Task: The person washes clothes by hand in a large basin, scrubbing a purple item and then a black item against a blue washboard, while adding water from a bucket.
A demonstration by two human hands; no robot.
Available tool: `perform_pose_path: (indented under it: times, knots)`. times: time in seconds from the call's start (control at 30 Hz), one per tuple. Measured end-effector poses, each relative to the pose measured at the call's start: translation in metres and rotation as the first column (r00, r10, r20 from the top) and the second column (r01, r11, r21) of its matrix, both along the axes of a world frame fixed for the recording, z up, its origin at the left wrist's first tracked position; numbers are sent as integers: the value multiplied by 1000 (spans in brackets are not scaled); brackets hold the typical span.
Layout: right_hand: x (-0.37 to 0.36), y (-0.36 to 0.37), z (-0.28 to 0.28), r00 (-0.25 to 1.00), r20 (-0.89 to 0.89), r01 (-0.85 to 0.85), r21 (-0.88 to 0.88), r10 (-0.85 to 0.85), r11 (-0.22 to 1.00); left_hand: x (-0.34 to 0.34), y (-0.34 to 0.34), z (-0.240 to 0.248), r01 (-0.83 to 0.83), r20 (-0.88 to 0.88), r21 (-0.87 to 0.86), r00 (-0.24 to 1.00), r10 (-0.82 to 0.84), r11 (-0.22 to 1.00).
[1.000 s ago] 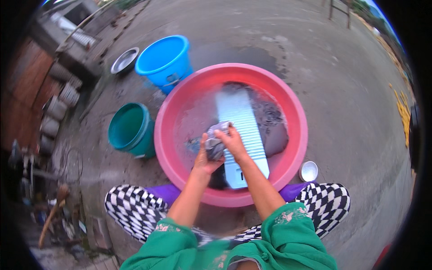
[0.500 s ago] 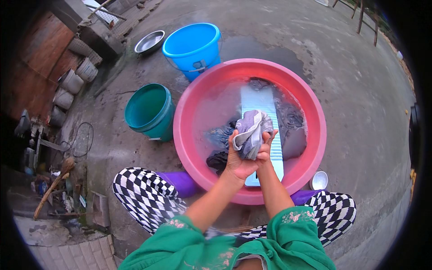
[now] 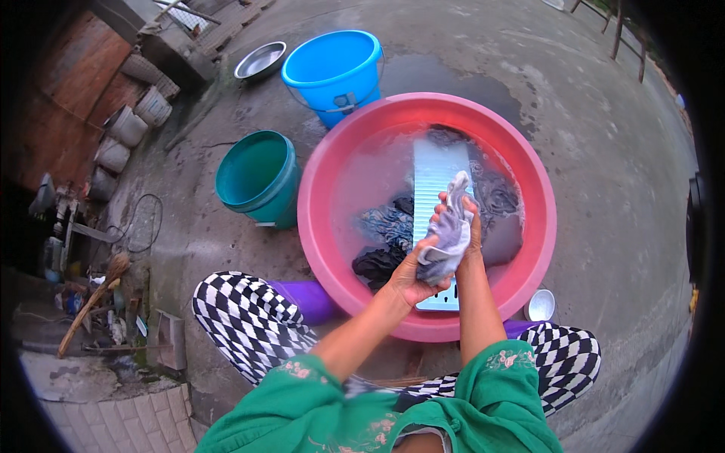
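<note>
Here the grey cloth (image 3: pixel 447 249) covers much of the right hand (image 3: pixel 474 230), and with the left hand (image 3: pixel 411 281) blocks the lower middle of the pale-blue washboard (image 3: pixel 436 157). Left of that, inside the pink basin's rim (image 3: pixel 423 330), dark clothes (image 3: pixel 377 266) lie half lost in cloudy water (image 3: pixel 374 174). At the near-left rim a purple shape (image 3: pixel 303 300), perhaps a boot, disappears underneath. The lower picture edge crops the green top (image 3: pixel 264 404); the upper trims a wooden frame (image 3: pixel 618 35).
</note>
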State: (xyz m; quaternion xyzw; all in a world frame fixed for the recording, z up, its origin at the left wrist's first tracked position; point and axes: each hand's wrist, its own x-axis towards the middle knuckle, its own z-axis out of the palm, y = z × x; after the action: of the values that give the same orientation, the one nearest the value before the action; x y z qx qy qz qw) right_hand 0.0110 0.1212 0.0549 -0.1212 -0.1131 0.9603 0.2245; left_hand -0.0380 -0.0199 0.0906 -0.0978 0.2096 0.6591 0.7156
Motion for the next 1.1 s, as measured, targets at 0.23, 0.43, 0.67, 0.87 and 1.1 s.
perform_pose_path:
  times: [0.23, 0.43, 0.67, 0.87, 1.1]
  knots:
    - [-10, 3, 1, 920, 359, -108, 619, -158, 778, -12, 2, -21, 187, -620, -175, 741, -256, 967]
    - [-19, -7, -29, 814, 434, -116, 773, -386, 623, -28, 0, -25, 244, -783, -231, 528, -329, 942]
    - [-26, -10, -16, 708, 569, -376, 805, -417, 459, -27, -3, 12, 146, -774, -273, 554, -307, 951]
    - [-19, -6, 2, 944, 324, -65, 382, -68, 922, -31, -15, 10, 164, -404, -33, 900, -164, 986]
    - [-19, -27, 36, 890, -430, 123, -92, -151, 988, 13, -8, 39, -184, 539, 423, 838, -83, 887]
